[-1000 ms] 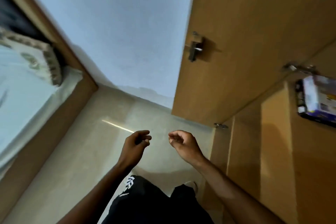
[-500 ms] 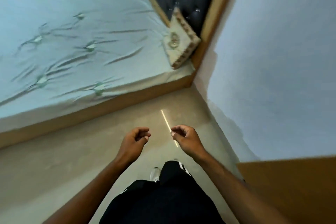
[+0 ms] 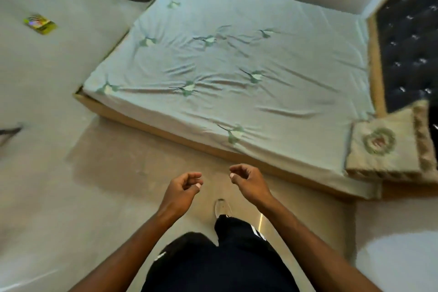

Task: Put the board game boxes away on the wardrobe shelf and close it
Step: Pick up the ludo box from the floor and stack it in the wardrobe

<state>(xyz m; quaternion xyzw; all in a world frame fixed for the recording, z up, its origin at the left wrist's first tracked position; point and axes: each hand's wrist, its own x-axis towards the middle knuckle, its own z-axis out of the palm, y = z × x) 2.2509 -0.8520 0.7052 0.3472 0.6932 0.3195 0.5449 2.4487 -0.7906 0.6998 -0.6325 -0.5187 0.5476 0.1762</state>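
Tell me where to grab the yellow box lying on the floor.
Probably by its two long edges, coming down from above. The yellow box lies flat on the floor, so its top and sides are free and its underside is not. It looks thin, though blurred.

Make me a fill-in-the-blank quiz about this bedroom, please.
1. The left hand and the right hand, loosely curled, hold ____.
2. The yellow box lies on the ____, apart from the bed.
3. The embroidered cushion lies on the bed's corner beside the dark tufted ____.
Missing words: nothing; floor; headboard.
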